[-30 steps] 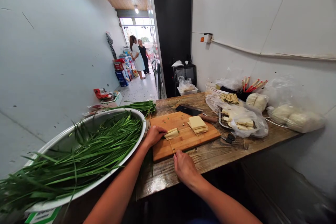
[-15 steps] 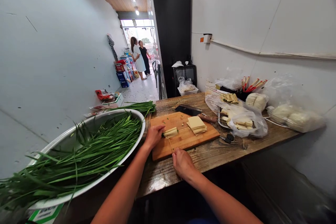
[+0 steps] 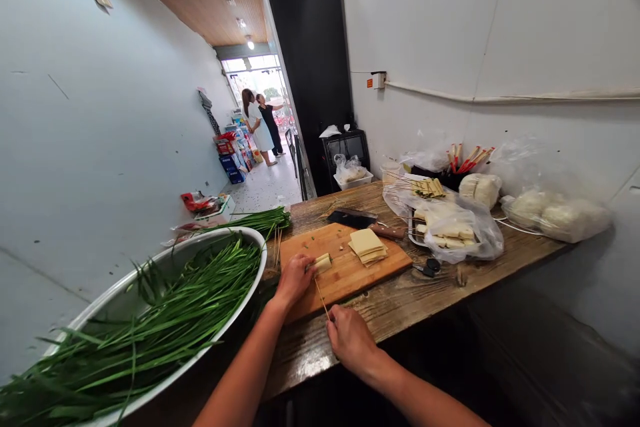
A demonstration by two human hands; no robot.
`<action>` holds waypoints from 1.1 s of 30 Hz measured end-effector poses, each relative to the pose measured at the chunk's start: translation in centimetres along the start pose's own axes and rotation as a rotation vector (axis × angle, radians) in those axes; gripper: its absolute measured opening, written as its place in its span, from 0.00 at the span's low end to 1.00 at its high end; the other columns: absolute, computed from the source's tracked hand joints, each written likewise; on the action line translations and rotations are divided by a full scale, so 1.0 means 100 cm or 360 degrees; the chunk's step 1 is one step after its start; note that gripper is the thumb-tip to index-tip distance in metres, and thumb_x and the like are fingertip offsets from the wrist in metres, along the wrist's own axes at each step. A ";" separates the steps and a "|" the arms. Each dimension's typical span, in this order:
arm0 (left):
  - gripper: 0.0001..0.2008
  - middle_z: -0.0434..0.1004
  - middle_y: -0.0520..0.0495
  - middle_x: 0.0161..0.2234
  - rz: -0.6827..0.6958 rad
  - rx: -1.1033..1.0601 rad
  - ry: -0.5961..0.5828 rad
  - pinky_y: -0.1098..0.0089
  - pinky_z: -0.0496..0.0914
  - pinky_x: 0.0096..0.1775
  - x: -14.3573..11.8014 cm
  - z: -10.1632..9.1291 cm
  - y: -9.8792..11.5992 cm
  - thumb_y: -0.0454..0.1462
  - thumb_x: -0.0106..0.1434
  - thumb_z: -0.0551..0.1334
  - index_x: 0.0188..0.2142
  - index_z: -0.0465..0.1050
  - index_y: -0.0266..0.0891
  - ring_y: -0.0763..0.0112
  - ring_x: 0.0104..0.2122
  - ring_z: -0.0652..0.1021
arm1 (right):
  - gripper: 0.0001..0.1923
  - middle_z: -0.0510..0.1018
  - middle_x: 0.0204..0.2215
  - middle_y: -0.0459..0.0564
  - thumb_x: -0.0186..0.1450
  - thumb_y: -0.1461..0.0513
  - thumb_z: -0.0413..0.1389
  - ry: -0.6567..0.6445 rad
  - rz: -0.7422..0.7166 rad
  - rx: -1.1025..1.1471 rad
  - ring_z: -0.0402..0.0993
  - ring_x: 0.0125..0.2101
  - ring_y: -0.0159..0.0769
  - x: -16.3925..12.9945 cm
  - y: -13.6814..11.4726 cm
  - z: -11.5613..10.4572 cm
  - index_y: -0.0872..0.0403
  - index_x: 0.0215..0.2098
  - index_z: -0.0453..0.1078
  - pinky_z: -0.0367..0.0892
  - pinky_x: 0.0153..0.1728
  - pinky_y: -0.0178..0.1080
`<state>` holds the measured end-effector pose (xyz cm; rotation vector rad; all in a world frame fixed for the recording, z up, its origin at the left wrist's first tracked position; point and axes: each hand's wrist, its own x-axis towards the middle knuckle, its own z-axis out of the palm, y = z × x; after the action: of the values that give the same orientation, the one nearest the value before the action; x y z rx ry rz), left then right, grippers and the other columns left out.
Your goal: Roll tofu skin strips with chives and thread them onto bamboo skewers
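- Head view: a small tofu-skin roll (image 3: 323,262) is pressed down on the wooden cutting board (image 3: 350,273) by the left hand (image 3: 294,278), whose fingers are closed on the near-left end of the roll.
- Head view: a thin bamboo skewer (image 3: 320,295) is pinched at its lower end by the right hand (image 3: 350,339), with thumb and fingers closed together on it.
- Head view: the roll is seen up and slightly to the left of the right grip, and the long axis of the skewer is pointed from that grip straight toward the roll. It cannot be told if the tip is already inside the roll.
- Head view: the roll is held by the left hand; the right hand is kept apart from it, at the near edge of the board.
- Head view: beyond the roll, a stack of tofu sheets (image 3: 367,245) and a cleaver (image 3: 357,219) are seen; left of the left hand, a metal basin (image 3: 239,235) with green chives (image 3: 165,320) is placed.
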<state>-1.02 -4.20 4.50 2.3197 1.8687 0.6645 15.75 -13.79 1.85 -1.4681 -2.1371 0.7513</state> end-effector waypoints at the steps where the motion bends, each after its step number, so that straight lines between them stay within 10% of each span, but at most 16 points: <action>1: 0.12 0.75 0.42 0.40 -0.0007 0.0007 0.0017 0.67 0.65 0.46 0.001 -0.001 0.001 0.34 0.59 0.57 0.42 0.74 0.35 0.65 0.41 0.74 | 0.10 0.78 0.31 0.54 0.63 0.66 0.46 0.0016 -0.0007 0.0022 0.74 0.34 0.37 0.001 -0.001 0.000 0.57 0.34 0.70 0.57 0.31 0.34; 17: 0.17 0.76 0.40 0.44 -0.0329 0.0043 0.0115 0.65 0.65 0.49 0.021 -0.024 -0.025 0.32 0.61 0.50 0.42 0.75 0.34 0.63 0.45 0.75 | 0.10 0.78 0.31 0.56 0.62 0.67 0.47 0.0080 -0.0092 0.0024 0.73 0.31 0.37 0.024 -0.003 0.016 0.60 0.34 0.70 0.56 0.29 0.35; 33: 0.10 0.78 0.46 0.30 -0.0190 0.0100 -0.0342 0.74 0.62 0.33 0.021 -0.028 -0.005 0.33 0.56 0.56 0.32 0.77 0.34 0.68 0.31 0.74 | 0.11 0.78 0.30 0.55 0.62 0.67 0.47 0.0077 -0.0076 -0.0029 0.74 0.31 0.38 0.024 -0.007 0.011 0.59 0.33 0.71 0.55 0.28 0.35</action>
<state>-2.22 -2.66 7.39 2.1932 1.9337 0.3332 13.72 -11.90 1.55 -1.4244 -2.1402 0.6743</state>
